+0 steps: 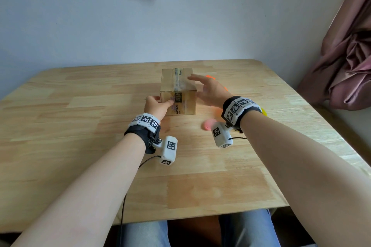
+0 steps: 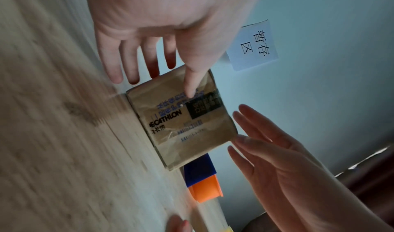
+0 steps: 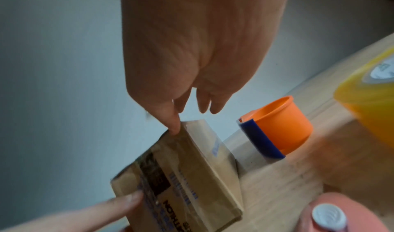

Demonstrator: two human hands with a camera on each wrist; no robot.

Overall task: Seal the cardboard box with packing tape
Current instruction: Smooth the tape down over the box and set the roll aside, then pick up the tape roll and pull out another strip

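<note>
**Both hands at a taped cardboard box on a wooden table**

A small cardboard box (image 1: pixel 177 91) stands on a light wooden table (image 1: pixel 80 126), toward the far middle of it and near a pale wall. Its top flaps lie closed, and a strip of clear tape (image 1: pixel 179 84) runs along the top seam and down over the near face, across a dark printed label. Blue and black print, including part of a brand name, shows on that near face.

The left hand (image 1: pixel 157 105) is at the box's near left corner. Its thumb presses flat against the near face beside the label, while its other fingers reach straight past the left side; nothing is gripped. The right hand (image 1: pixel 208 90) hovers over the box's right side with fingers extended and spread. In the right wrist view its thumb tip touches a top edge of the box; the hand holds nothing.

Just beside the box on its right, an orange and blue tape dispenser (image 3: pixel 277 131) rests on the table. Nearer the person lie a yellow roll of tape (image 3: pixel 375 90) and a pink roll (image 1: pixel 208 124), the latter partly hidden by the right wrist.

A white sheet of paper (image 2: pixel 253 46) with printed characters hangs on the wall, and a pink curtain (image 1: pixel 349 56) is gathered at the right.
</note>
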